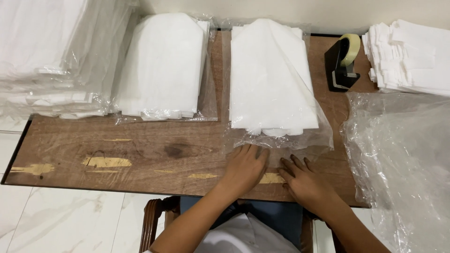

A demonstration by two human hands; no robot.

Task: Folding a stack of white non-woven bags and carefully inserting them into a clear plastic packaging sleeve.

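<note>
Clear plastic bag (281, 136) holding folded white fabric (269, 79) lies mid-counter (140, 154); I see my left hand (244, 167) and right hand (304, 180) flat, fingers spread, pressing its open near edge, gripping nothing. Tape dispenser (341, 63) sits beyond.

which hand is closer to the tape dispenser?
Right. The right hand lies flat on the table below and left of the tape dispenser, at the clear bag's open end. The left hand lies beside it, further left, so farther away.
</note>
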